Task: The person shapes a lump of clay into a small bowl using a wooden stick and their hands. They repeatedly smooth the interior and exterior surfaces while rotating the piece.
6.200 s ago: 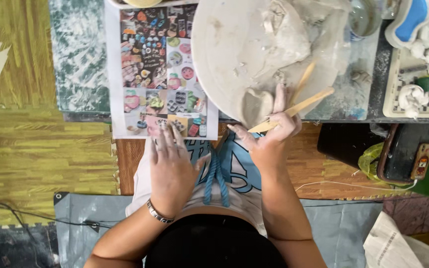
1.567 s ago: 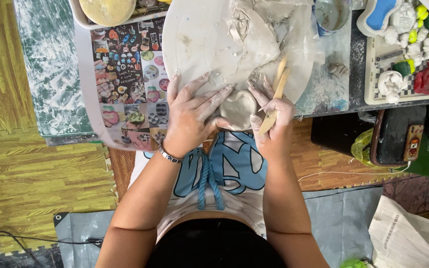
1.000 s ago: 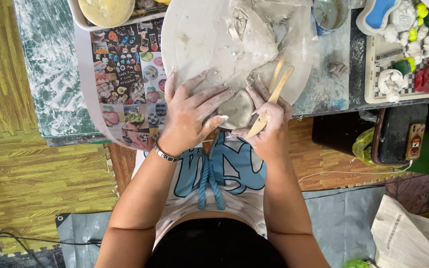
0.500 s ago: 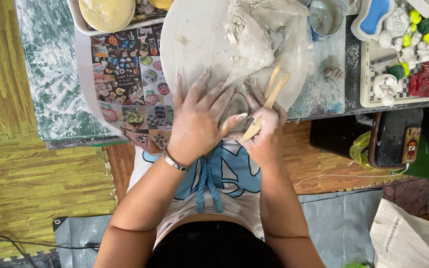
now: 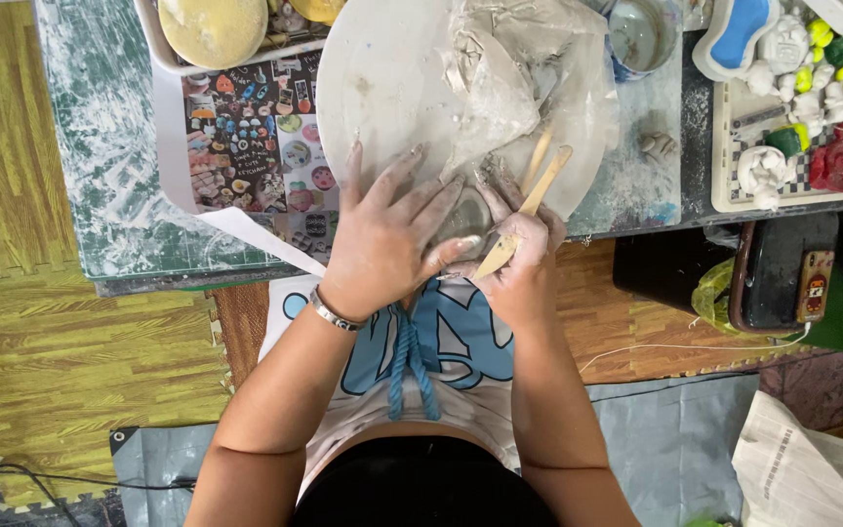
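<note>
Right hand [image 5: 524, 268] closed around two wooden modelling sticks [image 5: 529, 200], gripped low near the palm, upper ends sticking out over the round white board [image 5: 382, 78]. Its fingertips also press on the grey clay lump [image 5: 465, 213]. Left hand [image 5: 392, 234] holds nothing: flat, fingers spread, palm down, covering the left side of the lump.

Change from a second or so ago: the left hand has slid further over the clay and now covers more of it, fingers pointing up the board; the right hand has closed in from the other side, the sticks tilted more upright. Both hands now bracket the lump, so I judge it is being pressed or shaped by hand, with the sticks only carried.

Clay sits at the near edge of the board, between the two hands, touching both, mostly hidden. Only a small grey patch shows.

Around: crumpled plastic sheet [image 5: 500, 68] on the board above the hands, picture collage sheet [image 5: 246, 146] left, small water bowl [image 5: 641, 34] upper right, tray of little painted figures [image 5: 792, 117] far right.
</note>
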